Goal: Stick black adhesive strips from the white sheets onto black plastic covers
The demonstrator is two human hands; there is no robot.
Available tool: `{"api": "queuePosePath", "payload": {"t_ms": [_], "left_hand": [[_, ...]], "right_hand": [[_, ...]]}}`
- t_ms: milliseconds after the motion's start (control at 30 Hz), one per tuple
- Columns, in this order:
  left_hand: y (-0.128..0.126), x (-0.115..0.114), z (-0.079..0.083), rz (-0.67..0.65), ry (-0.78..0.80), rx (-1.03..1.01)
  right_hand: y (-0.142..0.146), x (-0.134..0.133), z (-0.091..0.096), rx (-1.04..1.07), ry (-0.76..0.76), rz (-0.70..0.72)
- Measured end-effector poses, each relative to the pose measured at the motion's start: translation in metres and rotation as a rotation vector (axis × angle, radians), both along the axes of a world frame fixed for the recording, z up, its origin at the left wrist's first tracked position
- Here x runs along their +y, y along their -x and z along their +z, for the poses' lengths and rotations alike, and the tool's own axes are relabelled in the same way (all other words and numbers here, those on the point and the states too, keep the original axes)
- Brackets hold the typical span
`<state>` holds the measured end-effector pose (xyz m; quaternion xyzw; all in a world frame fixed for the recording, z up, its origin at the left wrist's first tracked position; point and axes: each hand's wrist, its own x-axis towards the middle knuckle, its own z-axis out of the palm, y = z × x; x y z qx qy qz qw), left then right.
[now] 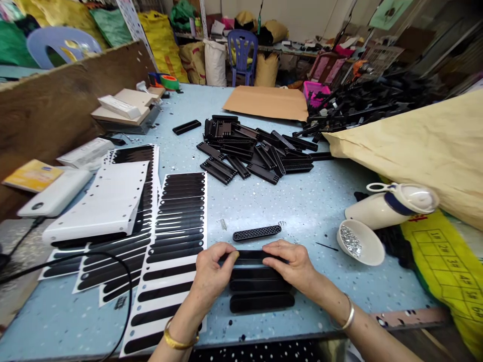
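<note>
Between my two hands lies a long black bar (250,257), flat on the speckled table. Thumb and finger of my left hand (213,267) pinch its left end. My right hand (293,262) has its fingers closed over the right end, covering it. Just beyond sits a black bar with a honeycomb pattern (257,232). On the near side, smooth black round-ended bars (261,302) lie in a row, parallel to the held one. A white sheet of black strip stickers (177,246) is left of my left hand, some of its strips gone.
A heap of black bars (260,151) lies ahead, before a cardboard sheet (267,102). At right stand a white bowl (372,251) of small shiny pieces and a tipped white bottle (381,208). More sticker sheets, boxes and a black cable (128,274) are at left.
</note>
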<state>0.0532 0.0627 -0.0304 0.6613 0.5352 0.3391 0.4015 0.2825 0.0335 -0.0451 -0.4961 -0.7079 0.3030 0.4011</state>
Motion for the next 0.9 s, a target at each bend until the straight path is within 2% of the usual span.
{"api": "queuePosePath", "payload": {"t_ms": [200, 367, 667, 767, 900], "left_hand": [[-0.001, 0.001, 0.002, -0.005, 0.006, 0.002], [0.000, 0.002, 0.003, 0.002, -0.003, 0.014], [0.000, 0.004, 0.002, 0.033, -0.033, 0.044], [0.001, 0.005, 0.001, 0.040, -0.033, 0.059], [0.001, 0.006, 0.002, 0.038, -0.061, 0.084]], "right_hand": [[-0.002, 0.003, 0.003, -0.030, -0.019, 0.058], [-0.010, 0.005, 0.007, -0.051, 0.073, 0.072], [-0.057, -0.008, 0.013, -0.021, 0.161, -0.240], [-0.046, -0.009, 0.007, -0.023, 0.171, -0.324], [-0.017, -0.004, -0.006, -0.087, 0.110, -0.381]]}}
